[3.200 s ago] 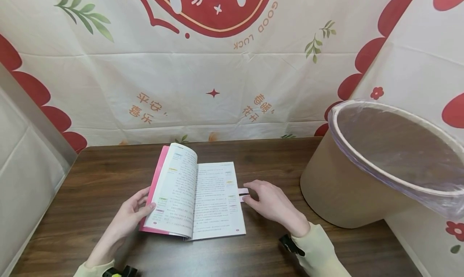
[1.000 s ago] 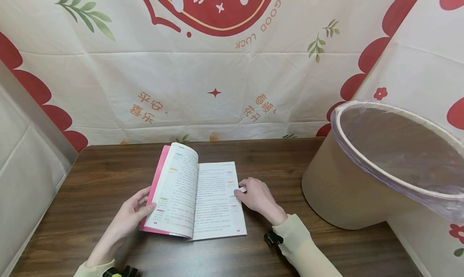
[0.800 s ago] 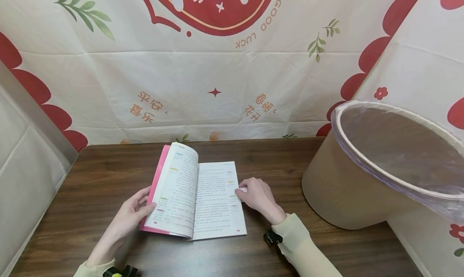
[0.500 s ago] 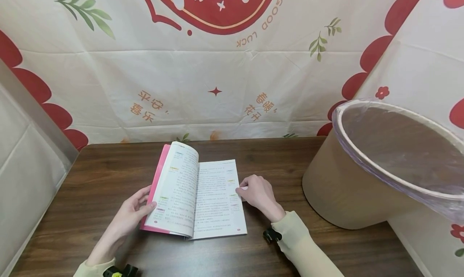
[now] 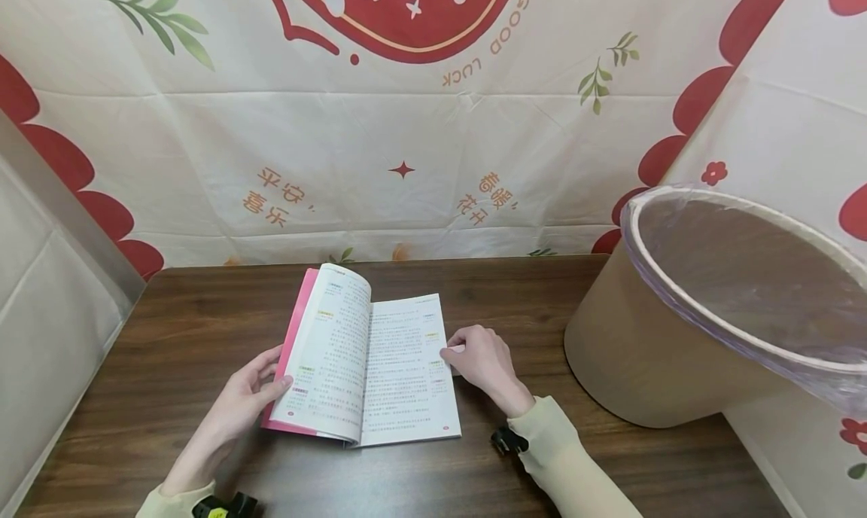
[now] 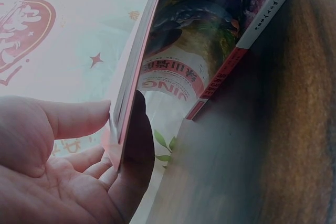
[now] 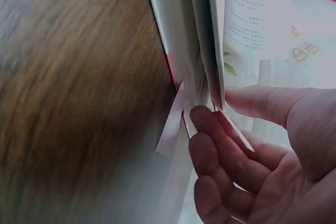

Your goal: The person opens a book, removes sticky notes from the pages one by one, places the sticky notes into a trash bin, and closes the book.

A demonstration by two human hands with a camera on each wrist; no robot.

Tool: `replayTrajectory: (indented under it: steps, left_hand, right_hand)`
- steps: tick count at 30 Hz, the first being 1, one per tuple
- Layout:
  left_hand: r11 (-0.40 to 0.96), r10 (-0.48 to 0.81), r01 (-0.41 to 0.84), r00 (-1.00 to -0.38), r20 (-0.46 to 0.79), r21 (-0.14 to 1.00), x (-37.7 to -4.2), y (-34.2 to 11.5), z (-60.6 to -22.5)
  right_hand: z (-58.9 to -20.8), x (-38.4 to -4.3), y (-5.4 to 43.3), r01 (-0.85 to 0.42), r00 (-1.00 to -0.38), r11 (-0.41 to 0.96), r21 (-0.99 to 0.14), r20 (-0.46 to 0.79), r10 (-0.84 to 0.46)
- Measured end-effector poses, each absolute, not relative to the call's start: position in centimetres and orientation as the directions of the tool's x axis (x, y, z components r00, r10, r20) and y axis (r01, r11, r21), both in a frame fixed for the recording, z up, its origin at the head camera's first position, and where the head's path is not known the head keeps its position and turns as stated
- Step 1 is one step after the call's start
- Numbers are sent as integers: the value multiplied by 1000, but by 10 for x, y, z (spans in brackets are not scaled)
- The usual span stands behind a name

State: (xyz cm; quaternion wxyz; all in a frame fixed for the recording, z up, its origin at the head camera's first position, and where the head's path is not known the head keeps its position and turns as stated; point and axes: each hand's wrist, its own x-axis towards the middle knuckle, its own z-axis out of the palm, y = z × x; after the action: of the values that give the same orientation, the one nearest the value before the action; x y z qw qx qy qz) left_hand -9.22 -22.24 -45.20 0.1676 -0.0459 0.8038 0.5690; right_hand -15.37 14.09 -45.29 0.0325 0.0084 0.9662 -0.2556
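Note:
An open book (image 5: 406, 375) with a pink cover lies on the table. My left hand (image 5: 247, 394) grips its raised left half, thumb on the printed page, fingers behind the cover (image 6: 194, 40). At the right edge, my right hand (image 5: 484, 360) pinches some right-hand pages (image 7: 216, 35) between thumb and fingers. They stand apart from the pages beneath. In the right wrist view one pale pink paper strip (image 7: 172, 124) sticks out of the lower pages. Another pale strip (image 7: 239, 132) shows between the right thumb and fingers; whether it is held cannot be told.
A large brown bin (image 5: 630, 352) with a clear plastic liner over its rim stands on the right. Dark wooden table (image 5: 196, 315) surrounds the book. A printed white cloth (image 5: 325, 141) hangs behind the table's far edge.
My right hand has moved left from the strips beyond the book's edge and now pinches the page edge. Over the last second the right page has risen slightly. The left hand keeps its grip.

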Motion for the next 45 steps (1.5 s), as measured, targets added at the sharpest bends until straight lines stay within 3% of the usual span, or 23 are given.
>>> replayTrajectory:
  steps: [5, 14, 45]
  left_hand:
    - [348, 120, -262, -940, -320, 900, -93, -223, -453]
    - [338, 126, -262, -939, -319, 904, -92, -222, -453]
    - [259, 173, -202, -952, -251, 944, -91, -206, -439]
  right_hand:
    - [-453, -154, 144, 46, -997, 796, -604, -80, -4]
    - [-452, -158, 149, 164, -978, 567, -807, -209, -16]
    - [-436, -159, 146, 168, -965, 387, -907, -231, -122]
